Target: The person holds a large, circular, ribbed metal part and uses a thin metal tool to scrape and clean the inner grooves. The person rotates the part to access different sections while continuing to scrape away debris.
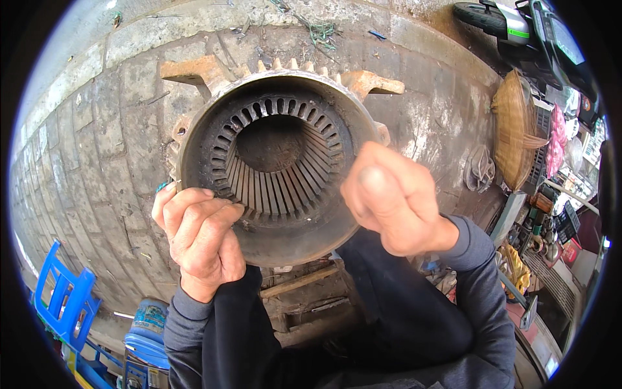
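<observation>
An electric motor stator in its cast-iron housing (296, 245) stands upright on the brick paving before me, its round mouth facing up. Inside sits the slotted iron core (269, 190); no copper windings show in its slots. Rust-brown mounting feet (374, 83) and cooling fins stick out around the far side. My left hand (204, 236) is at the near left rim, fingers curled, fingertips reaching over the mouth; whether it grips the rim or something small is hidden. Over the right rim, my right hand (391, 199) is blurred and curled like a fist; its inside is hidden.
At the left are a blue plastic chair (63, 291) and a blue bucket (149, 323). A woven basket (515, 129), a wheeled vehicle (529, 34) and piled clutter line the right. Green string scraps (320, 34) lie beyond the housing. A wooden strip (299, 282) lies between my legs.
</observation>
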{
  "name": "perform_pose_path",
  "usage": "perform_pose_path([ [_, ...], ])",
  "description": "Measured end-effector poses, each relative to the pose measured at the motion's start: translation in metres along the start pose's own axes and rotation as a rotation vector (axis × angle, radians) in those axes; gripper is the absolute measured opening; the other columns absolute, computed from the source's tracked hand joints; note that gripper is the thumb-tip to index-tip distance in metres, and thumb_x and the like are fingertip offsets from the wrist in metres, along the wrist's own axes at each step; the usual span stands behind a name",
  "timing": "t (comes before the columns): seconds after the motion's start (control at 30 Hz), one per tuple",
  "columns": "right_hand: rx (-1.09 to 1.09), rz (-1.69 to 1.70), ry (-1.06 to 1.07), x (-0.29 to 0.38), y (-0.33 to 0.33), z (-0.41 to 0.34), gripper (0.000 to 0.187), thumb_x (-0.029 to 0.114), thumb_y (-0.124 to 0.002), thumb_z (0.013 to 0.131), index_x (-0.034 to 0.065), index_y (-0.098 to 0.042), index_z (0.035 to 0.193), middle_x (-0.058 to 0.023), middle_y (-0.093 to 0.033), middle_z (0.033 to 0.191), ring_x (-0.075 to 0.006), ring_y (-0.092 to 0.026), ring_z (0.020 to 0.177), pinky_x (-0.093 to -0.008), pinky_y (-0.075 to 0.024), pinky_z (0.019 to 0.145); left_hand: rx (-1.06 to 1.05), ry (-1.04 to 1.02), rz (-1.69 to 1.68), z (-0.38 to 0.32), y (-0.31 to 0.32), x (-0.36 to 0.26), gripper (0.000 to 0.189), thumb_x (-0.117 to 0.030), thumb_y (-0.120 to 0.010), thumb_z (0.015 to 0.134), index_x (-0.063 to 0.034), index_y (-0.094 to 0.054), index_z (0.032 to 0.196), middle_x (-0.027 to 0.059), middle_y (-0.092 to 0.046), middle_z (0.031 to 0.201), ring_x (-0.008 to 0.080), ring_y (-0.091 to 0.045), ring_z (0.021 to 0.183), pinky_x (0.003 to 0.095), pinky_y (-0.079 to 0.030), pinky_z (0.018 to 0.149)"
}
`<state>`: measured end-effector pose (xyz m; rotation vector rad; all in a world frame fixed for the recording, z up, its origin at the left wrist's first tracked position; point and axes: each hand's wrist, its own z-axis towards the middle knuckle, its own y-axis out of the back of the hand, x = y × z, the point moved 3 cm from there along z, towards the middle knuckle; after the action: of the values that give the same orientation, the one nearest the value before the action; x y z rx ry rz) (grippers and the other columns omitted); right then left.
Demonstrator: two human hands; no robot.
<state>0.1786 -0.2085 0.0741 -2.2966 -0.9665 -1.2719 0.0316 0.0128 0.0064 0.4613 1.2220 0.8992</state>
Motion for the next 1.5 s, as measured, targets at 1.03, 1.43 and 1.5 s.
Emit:
perform_pose_path([
  [1.03,-0.489,-0.648,0.574,-0.063,0.109,0.065,0.029,0.031,-0.076,0.106,0.0051,-0.081,0.12,-0.0093,-0.081,0.103,-0.0155,-0.075,0.093,-0.0317,-0.0586,0.082,-0.23,0.67,-0.614,-0.031,-0.01,0.001,0.073,-0.005,-0.062,0.103,0.0036,-0.031,0.168,0.0235,-0.044,0.168,0.0326,-0.044,0.153,0.0464,-0.029,0.131],
  [1.43,-0.547,-1.252,0.966,-0.062,0.085,0.078,0.019,0.018,-0.07,0.096,0.0141,-0.079,0.111,-0.0048,-0.069,0.087,-0.0215,-0.072,0.082,-0.0336,-0.0621,0.068,-0.26,0.893,-0.75,-0.026,-0.021,0.002,0.059,-0.01,-0.064,0.102,-0.0009,-0.049,0.158,0.0148,-0.06,0.151,0.0268,-0.06,0.135,0.0426,-0.045,0.118],
  [1.5,-0.503,-1.114,0.965,-0.064,0.086,0.077,0.02,0.012,-0.067,0.097,-0.0011,-0.071,0.112,-0.0173,-0.062,0.092,-0.0349,-0.068,0.09,-0.0454,-0.0607,0.072,-0.289,0.954,-0.707,-0.027,-0.02,0.003,0.055,-0.01,-0.064,0.101,-0.0009,-0.053,0.155,0.0147,-0.063,0.147,0.0269,-0.063,0.131,0.0424,-0.048,0.116],
])
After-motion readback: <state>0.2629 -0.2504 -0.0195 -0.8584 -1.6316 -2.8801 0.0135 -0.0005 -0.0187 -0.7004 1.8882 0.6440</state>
